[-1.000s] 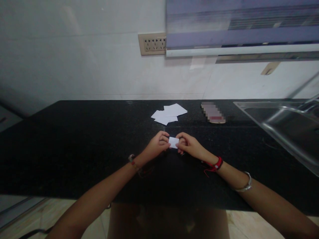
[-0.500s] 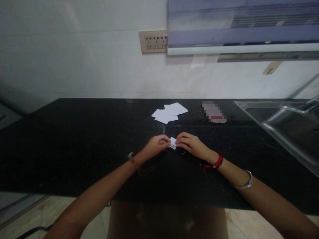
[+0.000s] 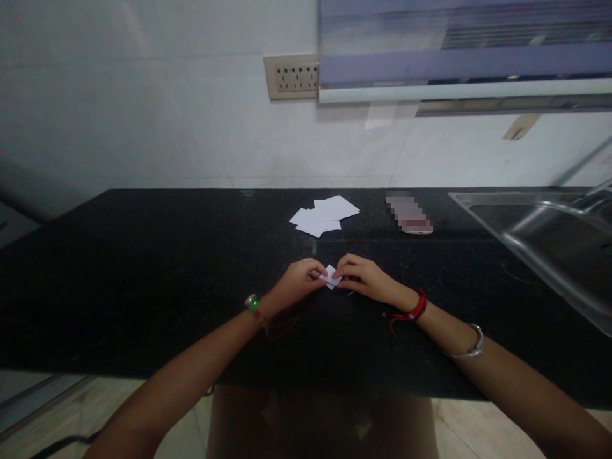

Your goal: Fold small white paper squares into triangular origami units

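Between my fingertips is a small folded piece of white paper (image 3: 330, 275), just above or on the black countertop (image 3: 143, 268). My left hand (image 3: 302, 280) pinches its left side with thumb and fingers. On the right side, my right hand (image 3: 366, 276) grips the same paper, its thumb and index finger close to the middle. The fingertips cover parts of the paper's edges, so its exact folds are hard to make out. Farther back lie several overlapping sheets of white paper (image 3: 325, 213).
Right of the loose sheets lies a pinkish, pixelated flat object (image 3: 410, 213), perhaps a phone. A steel sink (image 3: 549, 239) is set into the counter at the right. A tiled wall (image 3: 167, 127) with a socket panel (image 3: 292, 77) rises behind.
My fingers have shifted slightly on the paper, and the right fingertips now reach farther over it. The paper's visible outline has changed a little. The loose sheets stay put.
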The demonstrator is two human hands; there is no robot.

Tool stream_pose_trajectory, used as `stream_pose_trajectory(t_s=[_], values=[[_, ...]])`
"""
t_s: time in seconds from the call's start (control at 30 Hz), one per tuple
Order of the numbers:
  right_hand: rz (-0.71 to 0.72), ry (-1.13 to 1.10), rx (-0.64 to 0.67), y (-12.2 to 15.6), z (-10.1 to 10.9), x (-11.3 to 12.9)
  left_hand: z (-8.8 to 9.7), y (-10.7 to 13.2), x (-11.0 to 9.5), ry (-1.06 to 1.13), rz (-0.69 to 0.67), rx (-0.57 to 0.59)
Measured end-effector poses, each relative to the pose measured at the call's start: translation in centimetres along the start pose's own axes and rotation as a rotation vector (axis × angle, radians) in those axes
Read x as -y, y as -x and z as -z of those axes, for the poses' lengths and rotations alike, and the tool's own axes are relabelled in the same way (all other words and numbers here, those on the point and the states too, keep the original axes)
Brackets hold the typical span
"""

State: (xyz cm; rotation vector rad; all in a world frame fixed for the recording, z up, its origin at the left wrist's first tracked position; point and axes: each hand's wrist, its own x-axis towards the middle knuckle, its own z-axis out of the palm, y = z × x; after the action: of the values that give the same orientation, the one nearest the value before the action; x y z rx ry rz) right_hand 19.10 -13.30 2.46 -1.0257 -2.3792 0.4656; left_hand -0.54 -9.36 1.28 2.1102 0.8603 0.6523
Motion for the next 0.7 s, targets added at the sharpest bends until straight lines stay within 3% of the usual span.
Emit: stream_pose_trajectory(t_s=[0.23, 0.37, 0.57, 0.7], values=[[-0.001, 0.002, -0.015, -0.21, -0.03, 0.18, 0.03, -0.11, -0.34, -0.127, -0.076, 0.000], [-0.076, -0.036, 0.017, -0.23, -0.21, 0.09, -0.07, -0.20, -0.11, -0.238, -0.150, -0.033], [-0.266, -0.142, -0.029, -0.35, -0.75, 0.36, -0.08, 0.04, -0.11, -0.317, -0.088, -0.028], [-0.256, -0.069, -0.043, -0.46, -0.75, 0.64, -0.08, 0.00, 0.10, -0.338, -0.081, -0.034]])
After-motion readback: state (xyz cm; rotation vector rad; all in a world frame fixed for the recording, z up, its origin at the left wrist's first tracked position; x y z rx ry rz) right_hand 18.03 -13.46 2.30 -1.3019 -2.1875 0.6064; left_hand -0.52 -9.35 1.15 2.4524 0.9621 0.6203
